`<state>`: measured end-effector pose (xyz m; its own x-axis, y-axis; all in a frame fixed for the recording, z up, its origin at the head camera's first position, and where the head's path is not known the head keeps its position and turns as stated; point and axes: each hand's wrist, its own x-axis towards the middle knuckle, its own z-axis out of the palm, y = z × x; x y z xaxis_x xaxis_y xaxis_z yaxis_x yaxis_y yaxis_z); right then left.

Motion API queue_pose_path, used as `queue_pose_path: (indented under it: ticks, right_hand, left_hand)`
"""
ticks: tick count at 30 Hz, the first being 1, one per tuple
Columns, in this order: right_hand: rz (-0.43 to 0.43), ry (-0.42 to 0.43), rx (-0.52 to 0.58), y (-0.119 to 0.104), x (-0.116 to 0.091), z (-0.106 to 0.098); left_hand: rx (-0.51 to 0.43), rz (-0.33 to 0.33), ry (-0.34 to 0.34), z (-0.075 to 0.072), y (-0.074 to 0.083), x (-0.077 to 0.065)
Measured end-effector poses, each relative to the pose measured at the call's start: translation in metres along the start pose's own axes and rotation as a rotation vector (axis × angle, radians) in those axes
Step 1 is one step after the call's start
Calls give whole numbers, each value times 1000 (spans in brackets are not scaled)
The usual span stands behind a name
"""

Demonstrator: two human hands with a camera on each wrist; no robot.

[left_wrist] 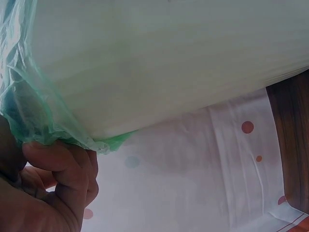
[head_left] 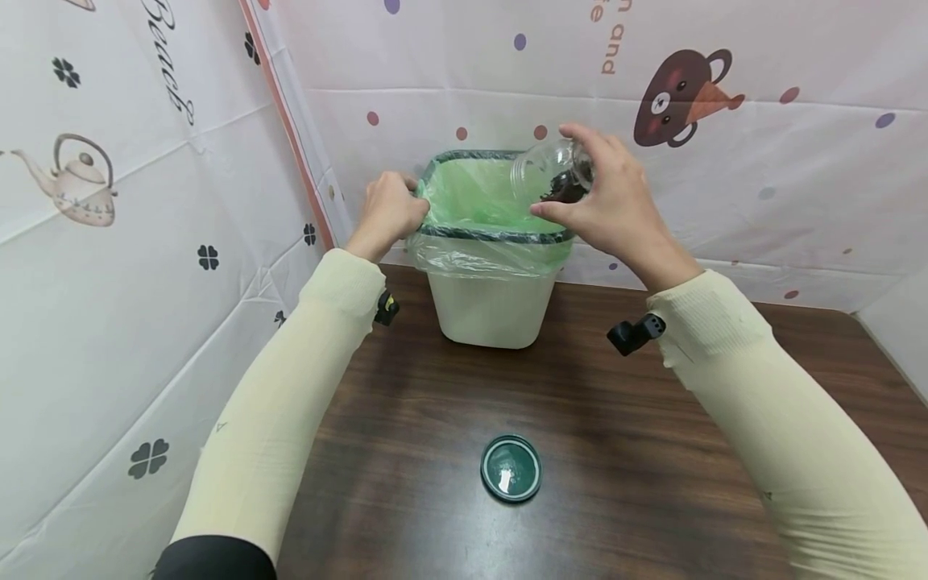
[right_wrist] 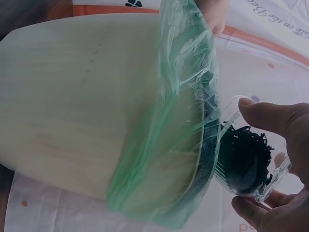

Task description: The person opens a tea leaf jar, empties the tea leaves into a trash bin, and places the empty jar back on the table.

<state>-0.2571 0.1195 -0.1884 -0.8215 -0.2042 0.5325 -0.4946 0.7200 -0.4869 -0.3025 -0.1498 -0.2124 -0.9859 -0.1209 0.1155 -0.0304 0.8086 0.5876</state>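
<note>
A cream trash bin (head_left: 493, 314) lined with a green plastic bag (head_left: 470, 193) stands against the back wall. At its left rim my left hand (head_left: 390, 211) grips the edge with the bag folded over it; curled fingers (left_wrist: 72, 176) show beside the bag in the left wrist view. My right hand (head_left: 623, 197) holds a clear glass jar (head_left: 528, 176) between thumb and fingers. The jar lies tipped over the bin's right side, mouth toward the bag's opening. Dark, dry shreds like tea leaves (right_wrist: 245, 157) are inside it.
A round green jar lid (head_left: 511, 469) lies on the dark wooden table (head_left: 406, 499) in front of the bin. Printed white cloth (head_left: 181, 322) covers the walls at the left and back, close to the bin.
</note>
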Motion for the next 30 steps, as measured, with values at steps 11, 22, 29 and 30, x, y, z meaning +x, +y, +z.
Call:
queue_pose_path:
  ticks: [11,22,29,30]
  right_hand:
    - [1,-31,-28,0,1,2]
    - [-18,-51,-47,1,2,4]
    - [-12,-72,-61,1,3,5]
    - [-10,-75,-63,0,3,5]
  left_hand:
    - [-20,-19,-23,0,0,0]
    - [-7,-21,-23,0,1,0]
    - [4,-21,-22,-1,0,0]
    - [6,-22,-23,-1,0,0]
